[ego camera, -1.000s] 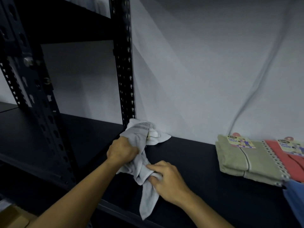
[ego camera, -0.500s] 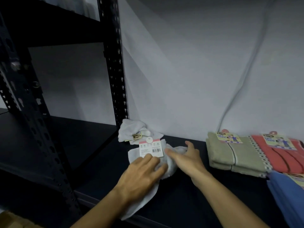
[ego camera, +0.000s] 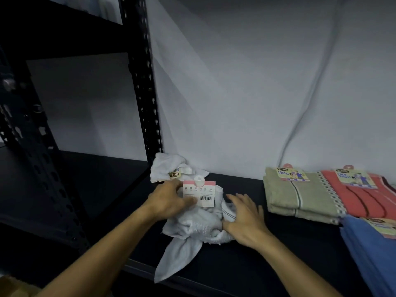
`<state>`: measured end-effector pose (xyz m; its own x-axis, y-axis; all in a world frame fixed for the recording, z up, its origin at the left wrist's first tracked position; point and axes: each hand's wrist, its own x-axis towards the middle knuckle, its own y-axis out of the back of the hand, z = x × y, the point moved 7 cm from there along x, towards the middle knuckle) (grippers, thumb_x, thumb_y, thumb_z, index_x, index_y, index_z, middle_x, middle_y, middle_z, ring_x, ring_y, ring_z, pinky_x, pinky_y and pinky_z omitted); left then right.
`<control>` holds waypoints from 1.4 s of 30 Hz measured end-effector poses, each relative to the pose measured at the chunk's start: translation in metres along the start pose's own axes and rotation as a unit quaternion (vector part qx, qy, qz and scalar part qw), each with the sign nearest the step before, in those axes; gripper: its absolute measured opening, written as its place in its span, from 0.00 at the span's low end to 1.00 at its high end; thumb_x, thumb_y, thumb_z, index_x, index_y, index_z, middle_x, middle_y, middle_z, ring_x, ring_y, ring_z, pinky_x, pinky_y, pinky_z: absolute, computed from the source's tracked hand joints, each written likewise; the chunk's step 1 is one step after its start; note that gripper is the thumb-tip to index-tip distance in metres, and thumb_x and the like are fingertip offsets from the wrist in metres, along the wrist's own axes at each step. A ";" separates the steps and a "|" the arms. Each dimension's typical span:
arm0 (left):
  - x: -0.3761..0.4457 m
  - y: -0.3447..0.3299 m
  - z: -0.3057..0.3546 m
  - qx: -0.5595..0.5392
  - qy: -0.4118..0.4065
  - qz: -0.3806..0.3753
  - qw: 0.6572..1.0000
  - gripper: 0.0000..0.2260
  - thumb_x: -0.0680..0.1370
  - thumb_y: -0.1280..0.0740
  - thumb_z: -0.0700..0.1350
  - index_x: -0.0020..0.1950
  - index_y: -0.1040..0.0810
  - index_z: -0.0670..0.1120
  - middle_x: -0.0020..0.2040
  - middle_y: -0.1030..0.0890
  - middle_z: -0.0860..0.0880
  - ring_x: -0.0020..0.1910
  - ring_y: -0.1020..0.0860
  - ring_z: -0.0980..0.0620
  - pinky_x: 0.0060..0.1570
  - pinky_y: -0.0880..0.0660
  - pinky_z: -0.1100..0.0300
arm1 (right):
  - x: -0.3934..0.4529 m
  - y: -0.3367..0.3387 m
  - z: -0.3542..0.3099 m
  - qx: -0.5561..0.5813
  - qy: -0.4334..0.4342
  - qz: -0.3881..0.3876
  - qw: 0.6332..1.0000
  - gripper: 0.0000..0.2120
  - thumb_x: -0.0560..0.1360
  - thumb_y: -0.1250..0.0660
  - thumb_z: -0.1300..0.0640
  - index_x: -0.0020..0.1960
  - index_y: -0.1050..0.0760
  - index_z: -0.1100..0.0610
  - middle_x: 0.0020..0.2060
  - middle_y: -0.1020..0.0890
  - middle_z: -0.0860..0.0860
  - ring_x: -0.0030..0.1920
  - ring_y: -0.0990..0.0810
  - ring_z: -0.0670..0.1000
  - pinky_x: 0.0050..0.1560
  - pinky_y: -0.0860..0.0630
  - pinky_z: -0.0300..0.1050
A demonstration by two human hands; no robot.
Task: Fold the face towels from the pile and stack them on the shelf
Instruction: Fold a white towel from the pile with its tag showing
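Observation:
A crumpled white face towel lies on the black shelf, with one corner hanging over the front edge. Its pink-and-white barcode label stands up at the top. My left hand pinches the towel at that label, thumb on the label's lower left corner. On the towel's right side my right hand rests with its fingers spread. Another crumpled white towel lies behind, against the back wall.
Folded towels lie at the right: a beige stack, a red one and a blue one at the front right. A black perforated upright stands just left of the towels, another nearer me at the left.
The towel now lies bunched on the shelf nearer the front. My left hand went up to the label and my right hand drew back to the towel's right side.

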<state>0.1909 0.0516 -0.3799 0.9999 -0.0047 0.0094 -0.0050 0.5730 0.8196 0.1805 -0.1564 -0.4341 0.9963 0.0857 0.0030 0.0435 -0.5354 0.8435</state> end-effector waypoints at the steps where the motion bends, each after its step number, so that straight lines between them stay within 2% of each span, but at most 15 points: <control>1: 0.000 -0.002 0.002 0.026 -0.019 -0.002 0.999 0.12 0.72 0.28 0.58 0.46 0.23 0.51 0.43 0.21 0.57 0.44 0.24 0.57 0.62 0.28 0.45 | 0.000 0.003 -0.002 0.010 0.007 0.006 1.000 0.37 0.73 0.34 0.52 0.77 0.46 0.48 0.77 0.46 0.48 0.78 0.56 0.49 0.75 0.62 0.56; 3: 0.000 0.002 0.006 0.047 -0.050 0.030 0.997 0.13 0.74 0.28 0.54 0.38 0.26 0.49 0.34 0.24 0.57 0.36 0.26 0.57 0.57 0.28 0.48 | -0.001 0.013 -0.009 0.056 0.035 0.034 0.997 0.31 0.71 0.34 0.54 0.73 0.37 0.47 0.70 0.34 0.45 0.75 0.45 0.50 0.76 0.56 0.57; 5: -0.003 0.009 0.013 -0.013 -0.071 0.051 0.996 0.11 0.74 0.27 0.53 0.38 0.24 0.49 0.35 0.21 0.56 0.38 0.23 0.56 0.50 0.24 0.52 | -0.004 0.028 -0.020 0.116 0.077 0.066 0.988 0.19 0.71 0.33 0.53 0.62 0.26 0.46 0.54 0.26 0.40 0.63 0.29 0.47 0.71 0.38 0.52; 7: -0.009 0.021 0.025 -0.087 -0.080 0.057 0.991 0.07 0.75 0.26 0.50 0.41 0.21 0.50 0.39 0.18 0.55 0.37 0.21 0.60 0.40 0.22 0.61 | -0.009 0.045 -0.031 0.175 0.120 0.112 0.971 0.10 0.72 0.30 0.54 0.52 0.22 0.50 0.47 0.23 0.40 0.52 0.25 0.42 0.57 0.29 0.34; 9: -0.016 0.034 0.041 -0.140 -0.094 0.064 0.984 0.07 0.76 0.26 0.47 0.41 0.20 0.47 0.40 0.17 0.50 0.33 0.23 0.61 0.32 0.26 0.66 | -0.015 0.068 -0.039 0.226 0.157 0.167 0.947 0.07 0.73 0.28 0.57 0.48 0.21 0.48 0.45 0.22 0.40 0.50 0.24 0.38 0.50 0.29 0.29; 11: -0.022 0.050 0.062 -0.188 -0.112 0.072 0.973 0.06 0.76 0.26 0.47 0.42 0.19 0.46 0.42 0.15 0.47 0.36 0.21 0.57 0.35 0.23 0.61 | -0.022 0.093 -0.048 0.222 0.193 0.238 0.926 0.11 0.72 0.27 0.57 0.52 0.21 0.46 0.48 0.22 0.39 0.55 0.26 0.41 0.57 0.29 0.34; 15: -0.029 0.085 0.098 -0.293 -0.138 0.073 0.943 0.04 0.74 0.25 0.45 0.44 0.17 0.45 0.45 0.14 0.44 0.42 0.18 0.49 0.50 0.21 0.48 | -0.040 0.150 -0.073 0.185 0.250 0.339 0.888 0.09 0.73 0.27 0.55 0.53 0.19 0.53 0.48 0.22 0.44 0.53 0.28 0.43 0.55 0.35 0.27; 17: -0.032 0.101 0.113 -0.336 -0.159 0.066 0.926 0.07 0.72 0.25 0.46 0.45 0.16 0.43 0.46 0.14 0.43 0.47 0.16 0.45 0.54 0.22 0.48 | -0.044 0.177 -0.084 0.216 0.265 0.327 0.881 0.04 0.74 0.28 0.56 0.48 0.21 0.53 0.45 0.20 0.44 0.49 0.24 0.45 0.53 0.29 0.32; 20: -0.036 0.112 0.127 -0.390 -0.190 0.050 0.900 0.13 0.70 0.25 0.48 0.50 0.17 0.42 0.49 0.14 0.43 0.49 0.16 0.44 0.50 0.21 0.52 | -0.042 0.200 -0.095 0.297 0.251 0.259 0.884 0.06 0.77 0.31 0.57 0.53 0.21 0.55 0.47 0.17 0.43 0.48 0.18 0.42 0.50 0.22 0.38; 23: -0.040 0.104 0.131 -0.433 -0.192 0.020 0.881 0.17 0.74 0.29 0.48 0.61 0.20 0.43 0.55 0.15 0.46 0.55 0.17 0.47 0.51 0.21 0.54 | -0.046 0.215 -0.094 0.326 0.232 0.263 0.878 0.07 0.78 0.34 0.57 0.56 0.23 0.53 0.50 0.17 0.42 0.52 0.19 0.40 0.53 0.23 0.38; 26: -0.045 0.085 0.131 -0.436 -0.174 -0.008 0.883 0.16 0.78 0.33 0.49 0.63 0.22 0.44 0.57 0.16 0.48 0.55 0.17 0.49 0.55 0.22 0.52 | -0.052 0.218 -0.083 0.357 0.211 0.271 0.869 0.06 0.79 0.35 0.57 0.55 0.23 0.51 0.48 0.17 0.39 0.49 0.19 0.37 0.50 0.23 0.34; 29: -0.053 0.072 0.138 -0.411 -0.172 -0.014 0.895 0.14 0.81 0.37 0.50 0.60 0.20 0.44 0.54 0.15 0.50 0.53 0.16 0.52 0.49 0.20 0.59 | -0.059 0.216 -0.076 0.350 0.207 0.274 0.872 0.06 0.79 0.35 0.55 0.56 0.23 0.50 0.49 0.17 0.39 0.50 0.19 0.37 0.52 0.22 0.36; 35: -0.063 0.085 0.155 -0.343 -0.222 0.080 0.909 0.08 0.81 0.36 0.50 0.52 0.18 0.53 0.48 0.14 0.57 0.48 0.16 0.58 0.45 0.21 0.64 | -0.075 0.220 -0.068 0.333 0.213 0.291 0.871 0.07 0.79 0.36 0.50 0.56 0.24 0.47 0.50 0.17 0.38 0.50 0.19 0.36 0.51 0.22 0.37; 38: -0.067 0.094 0.161 -0.295 -0.251 0.131 0.913 0.07 0.81 0.36 0.50 0.51 0.19 0.57 0.47 0.16 0.62 0.49 0.18 0.64 0.49 0.23 0.68 | -0.079 0.221 -0.067 0.342 0.224 0.287 0.866 0.06 0.79 0.36 0.51 0.55 0.25 0.46 0.50 0.17 0.38 0.51 0.19 0.37 0.54 0.22 0.39; 42: -0.064 0.098 0.161 -0.219 -0.259 0.178 0.924 0.11 0.82 0.40 0.54 0.58 0.21 0.55 0.52 0.17 0.60 0.54 0.21 0.63 0.57 0.25 0.59 | -0.074 0.216 -0.066 0.353 0.216 0.272 0.869 0.06 0.80 0.37 0.53 0.55 0.25 0.46 0.50 0.17 0.39 0.52 0.19 0.39 0.56 0.23 0.43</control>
<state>0.1251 -0.0240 -0.2083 0.7961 -0.0784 0.6001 -0.2156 0.8897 0.4024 0.1116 -0.2231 -0.2162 0.7700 -0.1161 0.6273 -0.2390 -0.9642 0.1149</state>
